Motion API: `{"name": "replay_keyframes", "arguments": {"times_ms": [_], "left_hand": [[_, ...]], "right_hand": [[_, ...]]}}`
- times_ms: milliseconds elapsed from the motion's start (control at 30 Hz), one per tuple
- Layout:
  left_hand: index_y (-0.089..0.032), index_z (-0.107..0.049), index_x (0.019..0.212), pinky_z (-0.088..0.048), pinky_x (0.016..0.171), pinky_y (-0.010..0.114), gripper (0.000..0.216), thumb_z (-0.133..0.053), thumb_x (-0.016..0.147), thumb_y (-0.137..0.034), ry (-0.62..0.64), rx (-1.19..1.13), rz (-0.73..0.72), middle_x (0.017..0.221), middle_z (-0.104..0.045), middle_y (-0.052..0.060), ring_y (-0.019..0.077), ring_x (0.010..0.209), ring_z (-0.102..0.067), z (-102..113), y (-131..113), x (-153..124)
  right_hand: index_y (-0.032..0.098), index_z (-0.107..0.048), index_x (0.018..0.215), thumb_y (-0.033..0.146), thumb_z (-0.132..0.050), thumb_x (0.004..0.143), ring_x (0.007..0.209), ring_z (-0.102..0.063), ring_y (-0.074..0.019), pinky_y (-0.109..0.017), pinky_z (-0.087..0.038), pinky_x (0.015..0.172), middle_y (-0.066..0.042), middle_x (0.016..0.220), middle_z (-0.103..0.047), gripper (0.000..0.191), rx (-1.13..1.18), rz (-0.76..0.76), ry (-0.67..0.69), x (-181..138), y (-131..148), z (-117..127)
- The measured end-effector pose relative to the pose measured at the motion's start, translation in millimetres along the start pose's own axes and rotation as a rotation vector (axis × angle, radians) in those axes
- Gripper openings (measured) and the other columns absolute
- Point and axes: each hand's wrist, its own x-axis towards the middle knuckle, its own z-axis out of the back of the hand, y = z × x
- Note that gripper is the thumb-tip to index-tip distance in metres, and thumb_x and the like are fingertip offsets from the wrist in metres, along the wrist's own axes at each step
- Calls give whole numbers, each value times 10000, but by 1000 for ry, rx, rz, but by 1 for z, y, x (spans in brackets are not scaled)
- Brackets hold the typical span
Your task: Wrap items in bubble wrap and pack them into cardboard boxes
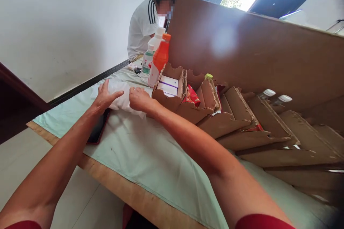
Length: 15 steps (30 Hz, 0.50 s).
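A crumpled, translucent white plastic bag lies on the cloth-covered table between my hands. My left hand rests on its left part, thumb and fingers spread apart. Curled into a closed grip, my right hand holds the right side of the bag. What the bag contains, if anything, cannot be made out. Partly under my left wrist is a dark phone or tablet with a red edge.
Right of my hands stand several cardboard trays holding boxes and packets. Beyond are an orange-capped bottle and a clear bottle. A person in a white shirt sits at the far end. A tall cardboard panel borders the right side.
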Motion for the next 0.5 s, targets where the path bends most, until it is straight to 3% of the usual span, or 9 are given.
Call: {"name": "replay_keyframes", "arguments": {"times_ms": [100,233,333,433,500], "left_hand": [[-41,-308,1598,-160,1324,489,1118,-776,693,-502,30,3,-15,1680,-267,270,396,1609,-207,0,5,-2],[-58,-334,1589,-204,1314,452,1018,-726,746,-472,117,3,-79,1675,-345,230,353,1579,-311,-15,4,3],[-66,-392,1558,-243,1297,486,884,-683,818,-451,149,28,-88,1653,-396,233,355,1557,-359,-19,0,11],[-62,-381,1561,-233,1290,558,883,-700,855,-487,122,78,-83,1657,-375,247,410,1571,-308,-6,-5,8],[-59,-367,1566,-198,1288,612,875,-687,898,-524,104,105,-125,1675,-329,240,449,1587,-227,1,-15,-6]], "right_hand": [[22,-477,1407,223,-544,938,1280,-613,-369,-437,-540,983,-286,1380,-603,515,71,-122,8,0,1,-27],[86,-381,1511,219,-398,994,1295,-620,-264,-346,-521,1028,-206,1458,-583,534,177,-168,-19,13,-5,-57],[84,-263,1600,184,-367,1001,1444,-499,-220,-316,-426,1153,-183,1615,-447,616,209,-142,-63,19,-8,-64],[54,-240,1623,238,-373,1038,1564,-337,-228,-335,-302,1253,-201,1700,-315,628,212,-131,-99,-1,-2,-64],[99,-311,1611,302,-404,1057,1597,-272,-208,-324,-258,1278,-172,1722,-288,598,207,-91,-144,-38,3,-66]]}}
